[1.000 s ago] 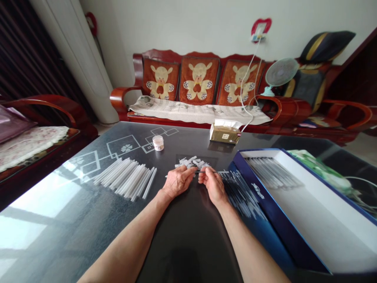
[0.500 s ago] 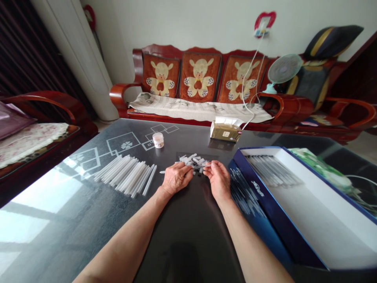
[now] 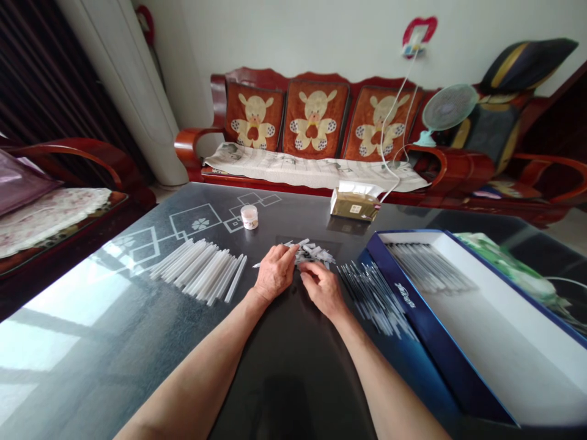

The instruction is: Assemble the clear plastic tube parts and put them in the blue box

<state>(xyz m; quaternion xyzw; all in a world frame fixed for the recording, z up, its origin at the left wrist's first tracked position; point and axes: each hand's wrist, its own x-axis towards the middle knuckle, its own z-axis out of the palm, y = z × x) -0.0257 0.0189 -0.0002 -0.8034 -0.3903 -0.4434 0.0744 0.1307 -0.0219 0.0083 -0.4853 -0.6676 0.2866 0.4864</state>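
Observation:
My left hand (image 3: 275, 274) rests on the dark glass tabletop (image 3: 293, 373), shut on a thin white tube (image 3: 263, 263) whose end sticks out to the left of my fingers. My right hand (image 3: 323, 289) lies just to its right, fingers curled at the near edge of a heap of small white plastic pieces (image 3: 315, 253). Whether those fingers hold a piece is hidden. A row of long white tubes (image 3: 198, 270) lies left of my left hand. Thin rods with dark and pale sections (image 3: 373, 299) fan out right of my right hand.
A blue-rimmed white box (image 3: 463, 324) with rods inside (image 3: 428, 267) stands at the table's right. A small jar (image 3: 249, 216) and a tissue box (image 3: 355, 203) stand further back. Beyond the table's far edge is a red wooden sofa (image 3: 316, 122).
My right hand has moved left and nearer my left hand, its fingers now lower at the heap. The thin tube now shows at my left hand. The view has shifted slightly.

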